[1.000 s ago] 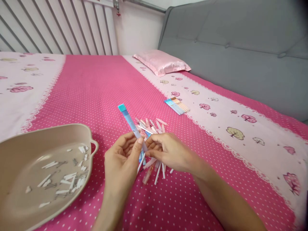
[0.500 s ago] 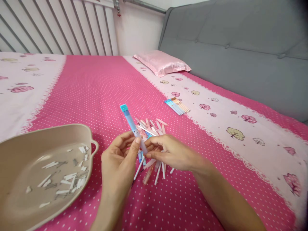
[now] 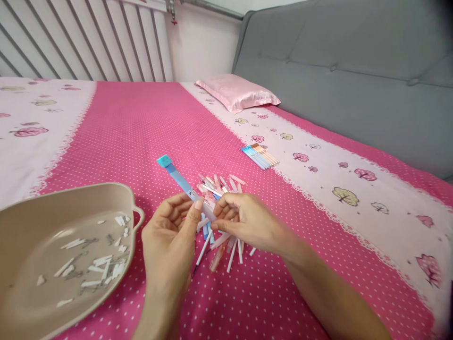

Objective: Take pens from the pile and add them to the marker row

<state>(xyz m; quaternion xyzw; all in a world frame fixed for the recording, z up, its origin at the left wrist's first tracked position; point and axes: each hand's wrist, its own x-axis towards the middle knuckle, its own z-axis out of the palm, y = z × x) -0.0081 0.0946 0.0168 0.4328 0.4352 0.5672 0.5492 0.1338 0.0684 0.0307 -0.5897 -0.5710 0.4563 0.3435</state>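
Note:
My left hand and my right hand meet over a pile of loose pens and white refills on the pink dotted bedspread. Both pinch one blue pen with a teal cap, which slants up and to the left. The left thumb and fingers close on its barrel. The right fingertips close on its lower end. Several white refills stick out below the hands.
A beige tray at the lower left holds several small white and grey pen parts. A neat row of blue and orange pens lies farther right. A pink pillow and a grey headboard stand behind.
The blue pen has tilted further left, its teal cap swinging left and slightly down. My left hand has slid a little left; both hands keep their grip.

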